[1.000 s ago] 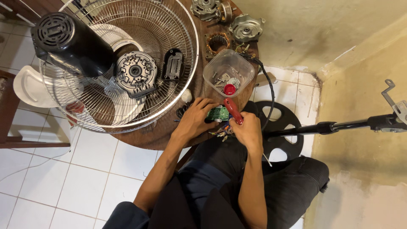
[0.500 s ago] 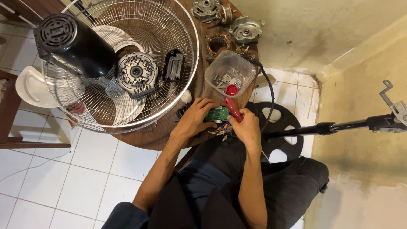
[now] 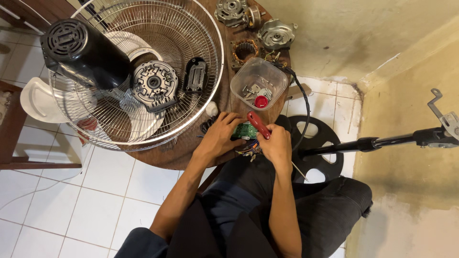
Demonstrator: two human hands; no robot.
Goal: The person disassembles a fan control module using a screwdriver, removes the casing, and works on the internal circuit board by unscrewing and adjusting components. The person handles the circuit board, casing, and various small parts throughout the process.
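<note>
We are working at the near edge of a round wooden table [image 3: 191, 157], on a small green circuit board [image 3: 245, 130] with a bundle of coloured wires [image 3: 248, 149] hanging from it toward our lap. Our left hand [image 3: 221, 134] lies curled over the board's left side, fingers closed down on it to pin it. Our right hand [image 3: 276, 143] is wrapped tight around a red-handled screwdriver [image 3: 258, 125].

The screwdriver's long axis runs diagonally: the handle's butt points up and left toward the table's middle, and a thin shaft seems to show below the hand, toward our right knee; where the tip sits we cannot tell.

Judging from the table, the stripping-down looks largely done: the wire fan guard [image 3: 143, 71] lies flat with the black motor cover [image 3: 79, 50], a grey motor plate [image 3: 154, 85] and a small black cover [image 3: 194, 75] on it. Motor parts [image 3: 253, 28] sit at the far edge. A clear plastic tub [image 3: 258, 83] holds loose fasteners and a red cap. The board looks like the piece in hand; whether it is coming apart or going together, we cannot tell.
</note>
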